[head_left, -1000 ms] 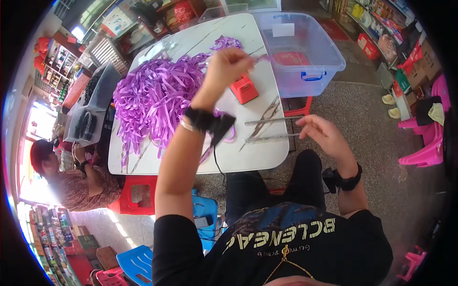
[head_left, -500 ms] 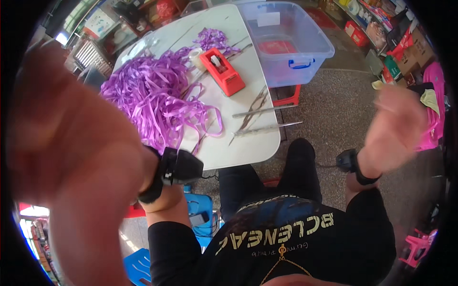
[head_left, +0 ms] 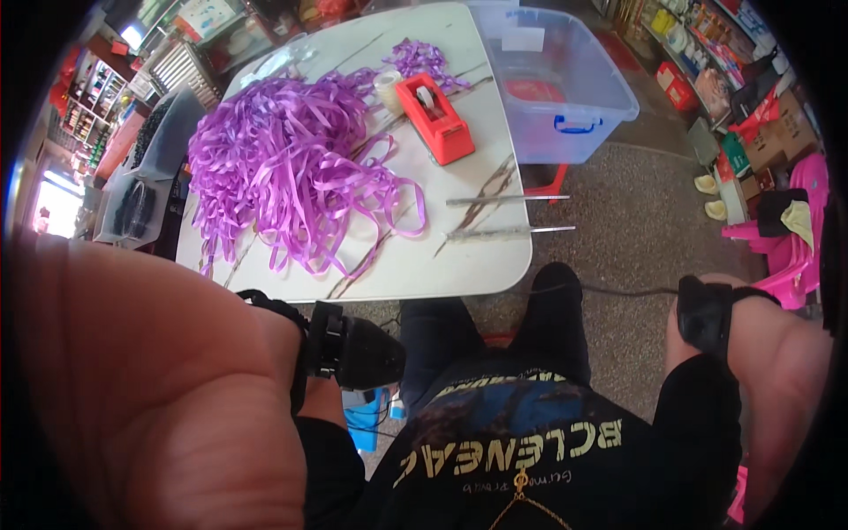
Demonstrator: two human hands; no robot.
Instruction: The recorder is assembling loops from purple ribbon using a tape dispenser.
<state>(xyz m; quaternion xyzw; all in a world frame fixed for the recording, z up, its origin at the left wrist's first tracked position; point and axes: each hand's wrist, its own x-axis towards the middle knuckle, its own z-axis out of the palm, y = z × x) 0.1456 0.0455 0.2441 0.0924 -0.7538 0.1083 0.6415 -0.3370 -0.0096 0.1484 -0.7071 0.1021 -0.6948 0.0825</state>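
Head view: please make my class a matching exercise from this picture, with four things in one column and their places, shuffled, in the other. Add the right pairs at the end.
Things
1. tangled heap of shiny purple ribbons
2. red plastic tape dispenser
3. two thin metallic rods
4. large translucent rectangular bin

Places
A. jutting out past the edge of the white, marble-patterned tabletop
B. off the tabletop, beside its right-hand edge
C. spread over the left part of the tabletop
D. wholly on the tabletop, toward its right side

Right pairs: 1-C, 2-D, 3-A, 4-B
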